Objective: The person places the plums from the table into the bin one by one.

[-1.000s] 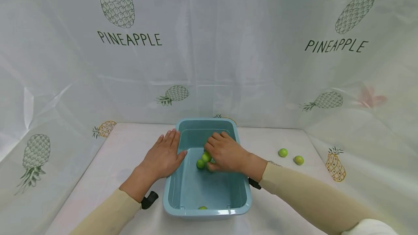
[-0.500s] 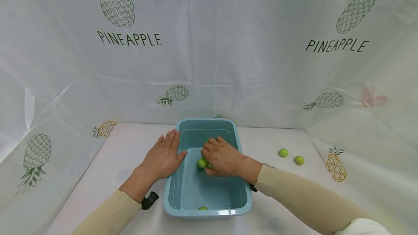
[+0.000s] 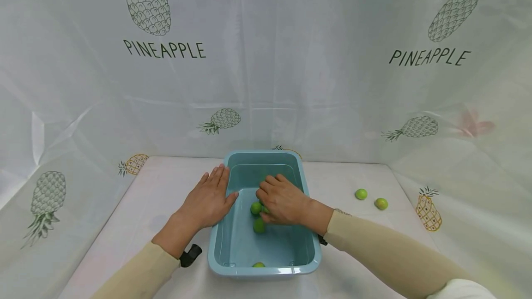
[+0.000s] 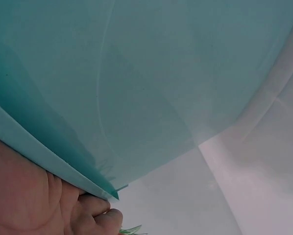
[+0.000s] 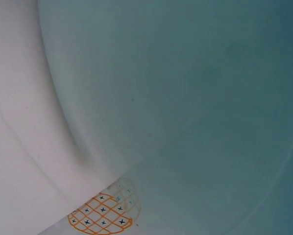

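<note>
A light blue plastic basin [image 3: 264, 270] stands on the table. Along its left rim lies my left hand [image 3: 206, 200], fingers straight; the left wrist view shows this palm [image 4: 21, 188] against the rim. My right hand [image 3: 284, 201] is down inside the basin, fingers curled over limes. One lime [image 3: 264, 209] shows between its thumb and fingers, partly hidden. Just left of the fingers sits another lime [image 3: 256, 208], and a further lime [image 3: 259, 225] lies below the thumb. At the basin's near wall a lime [image 3: 258, 265] is mostly hidden by the rim. The right wrist view shows no fingers.
Two more limes, a nearer one [image 3: 381, 204] and a farther one [image 3: 361, 194], lie on the table right of the basin. White sheeting [image 3: 291, 77] with pineapple prints hangs behind and at both sides. The table [image 3: 166, 183] has a pale cover.
My right hand has shifted slightly left and toward me inside the basin. A lime now shows below its thumb, where none showed half a second ago. The left hand has stayed put.
</note>
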Demonstrator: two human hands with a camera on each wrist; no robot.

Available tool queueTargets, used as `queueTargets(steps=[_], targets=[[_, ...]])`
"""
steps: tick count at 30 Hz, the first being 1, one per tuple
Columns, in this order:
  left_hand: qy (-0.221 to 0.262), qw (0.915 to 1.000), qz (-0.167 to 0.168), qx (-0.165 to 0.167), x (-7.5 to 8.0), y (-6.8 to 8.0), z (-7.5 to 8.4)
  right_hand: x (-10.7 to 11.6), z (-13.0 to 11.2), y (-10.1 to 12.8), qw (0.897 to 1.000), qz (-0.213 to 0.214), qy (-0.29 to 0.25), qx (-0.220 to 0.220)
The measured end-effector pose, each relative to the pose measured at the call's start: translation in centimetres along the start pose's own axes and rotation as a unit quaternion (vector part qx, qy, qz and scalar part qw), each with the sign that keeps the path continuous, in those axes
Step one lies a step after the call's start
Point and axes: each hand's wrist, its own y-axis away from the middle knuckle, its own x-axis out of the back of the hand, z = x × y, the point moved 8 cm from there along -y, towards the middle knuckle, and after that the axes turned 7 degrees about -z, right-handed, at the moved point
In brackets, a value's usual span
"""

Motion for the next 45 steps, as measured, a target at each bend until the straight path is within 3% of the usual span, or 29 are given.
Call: queueTargets(steps=[11, 27, 35, 45], targets=[[0.005, 1.0, -0.001, -0.001, 0.0, 0.1, 0.2, 0.9, 1.7, 1.2, 0.996, 0.078, 0.001, -0.045], [0.01, 0.9999, 0.004, -0.002, 0.1, 0.1, 0.2, 2.4, 5.4, 3.4, 0.986, 0.129, 0.051, -0.097], [0.009, 0.9999, 0.002, -0.004, 0.2, 0.2, 0.4, 2.1, 8.0, 6.3, 0.982, 0.123, 0.051, -0.132], [0.01, 0.9999, 0.004, -0.006, 0.1, 0.1, 0.3, 0.0, 11.4, 11.1, 0.972, 0.122, 0.059, -0.191]])
